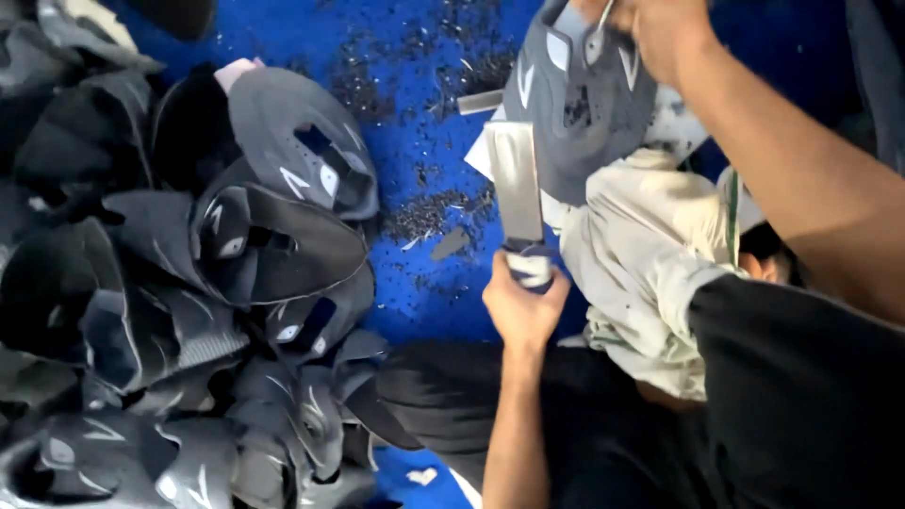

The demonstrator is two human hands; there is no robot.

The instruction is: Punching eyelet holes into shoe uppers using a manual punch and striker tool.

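A blue floor (pixel 424 104), littered with dark scraps (pixel 443 203), spreads beneath a person's two bare hands; a large heap of black and grey shoe uppers (pixel 189 311) lies well to the left of both hands, filling that side of the view from top to bottom. Between the two hands, a pale cloth (pixel 650 264) is bunched over the person's lap, just right of the left hand and below the right hand, with dark clothing (pixel 801 396) spreading nearer the camera. A single grey shoe upper (pixel 575 113) with white markings sits directly under the right hand, resting on the cloth's upper edge and above the left hand. The right hand (pixel 655 28), at the top of the view with its forearm running down to the right edge, is closed over the top of that grey upper, gripping it; the fingertips are cut off by the frame. The left hand (pixel 523 302), lower and nearer the middle, is wrapped tight around the handle of a broad, flat metal blade (pixel 514 184), which rises straight up from the fist, its tip just beside the left edge of the grey upper; whether blade and upper touch cannot be told. A small loose scrap (pixel 451 243) lies on the floor just left of the blade
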